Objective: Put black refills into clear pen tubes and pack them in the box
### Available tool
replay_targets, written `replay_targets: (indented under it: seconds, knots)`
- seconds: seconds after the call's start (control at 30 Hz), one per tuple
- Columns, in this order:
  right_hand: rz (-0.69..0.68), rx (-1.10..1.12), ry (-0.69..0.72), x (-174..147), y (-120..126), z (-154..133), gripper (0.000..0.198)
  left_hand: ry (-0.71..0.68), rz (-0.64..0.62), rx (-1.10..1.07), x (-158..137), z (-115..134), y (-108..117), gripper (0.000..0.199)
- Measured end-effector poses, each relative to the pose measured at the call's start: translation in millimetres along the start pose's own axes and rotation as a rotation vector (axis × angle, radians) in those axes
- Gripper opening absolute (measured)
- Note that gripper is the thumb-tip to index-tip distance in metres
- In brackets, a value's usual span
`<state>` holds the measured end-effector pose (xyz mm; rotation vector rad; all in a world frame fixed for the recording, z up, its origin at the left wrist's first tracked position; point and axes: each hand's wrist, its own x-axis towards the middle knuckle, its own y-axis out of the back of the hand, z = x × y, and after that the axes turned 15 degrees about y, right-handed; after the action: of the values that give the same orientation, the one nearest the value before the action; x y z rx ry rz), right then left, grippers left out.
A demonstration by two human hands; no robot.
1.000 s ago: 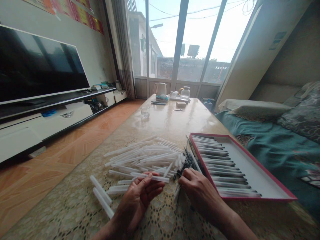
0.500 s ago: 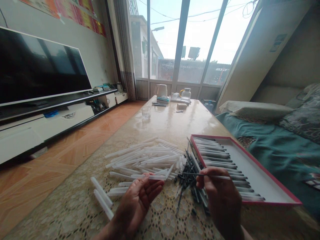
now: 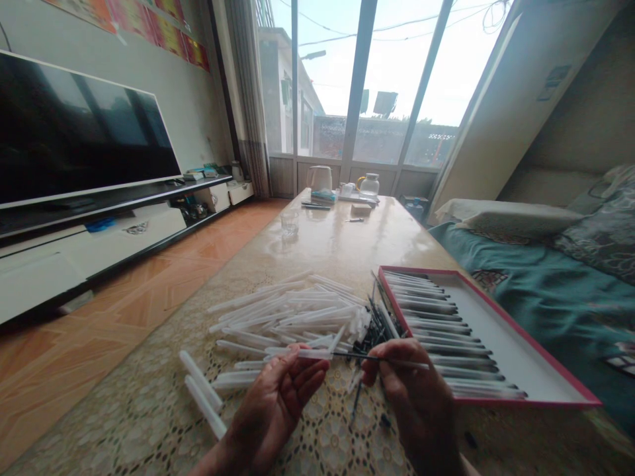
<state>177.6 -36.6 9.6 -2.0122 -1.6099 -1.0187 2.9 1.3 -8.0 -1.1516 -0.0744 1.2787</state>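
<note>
My left hand (image 3: 278, 390) pinches a translucent white pen barrel (image 3: 312, 354) between thumb and fingers, its open end facing right. In my right hand (image 3: 409, 390) is a thin pen refill (image 3: 354, 356), dark toward the left and pale at its right end. The refill's left tip meets the barrel's end; whether it is inside, I cannot tell. Behind my left hand lies a heap of white pen barrels (image 3: 278, 307). Dark pen parts (image 3: 380, 320) are piled between that heap and a red-rimmed box (image 3: 540, 360), which holds a row of pens (image 3: 426, 304) with dark ends.
Two loose barrels (image 3: 201, 380) rest on the patterned tablecloth (image 3: 149, 396) at left. Farther along the table stand a clear glass (image 3: 290, 228), a glass jug (image 3: 370, 185) and a kettle (image 3: 320, 178). A sofa (image 3: 520, 258) runs along the right side.
My right hand has moved left with the refill, bringing its tip to the barrel's end. My left hand stays in nearly the same place.
</note>
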Motion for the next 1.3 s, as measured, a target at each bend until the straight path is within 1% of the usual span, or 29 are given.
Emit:
replay_targets:
  seconds: [0.13,0.23,0.3,0.43,0.53,0.6,0.7,0.83,0.93,1.03,1.13,1.23,1.3]
  knots:
    - [-0.055,0.023,0.002,-1,-7,2,0.007,0.022,-0.010,-0.020,0,-2,0,0.013]
    - [-0.189,-0.019,0.039,1,-10,5,0.010,0.050,-0.062,-0.032,-1,-4,-2,0.013]
    - [-0.283,-0.114,0.054,4,-9,9,0.014,0.045,-0.062,-0.052,-2,-2,-3,0.014]
    - [-0.396,-0.456,0.040,7,-4,24,0.015,0.042,0.015,-0.094,-2,4,-6,0.018]
    - [-0.505,-0.670,0.021,5,-3,32,0.010,0.042,-0.007,-0.091,-3,6,-6,0.017]
    - [-0.542,-0.745,-0.005,4,-5,34,0.006,0.020,-0.043,-0.079,-4,3,-4,0.014]
    - [-0.571,-0.793,-0.019,4,-8,34,0.004,-0.012,-0.074,-0.047,-5,-1,-3,0.009]
    - [-0.598,-0.811,-0.011,4,-12,35,0.006,-0.031,-0.038,0.072,-4,-6,-1,0.006]
    - [-0.571,-0.759,-0.008,3,-11,36,0.008,-0.031,-0.007,0.140,-2,-6,-1,0.006]
    - [-0.463,-0.573,-0.023,4,-6,32,0.008,-0.043,-0.009,0.165,-1,-6,0,0.007]
    - [-0.367,-0.316,-0.142,5,-2,25,0.003,-0.058,0.009,0.166,-1,-6,0,0.008]
    - [-0.331,-0.073,-0.272,3,-3,21,0.007,-0.065,0.021,0.165,0,-5,-1,0.008]
    - [-0.294,0.050,-0.306,0,-5,22,0.010,-0.066,0.021,0.162,0,-4,0,0.009]
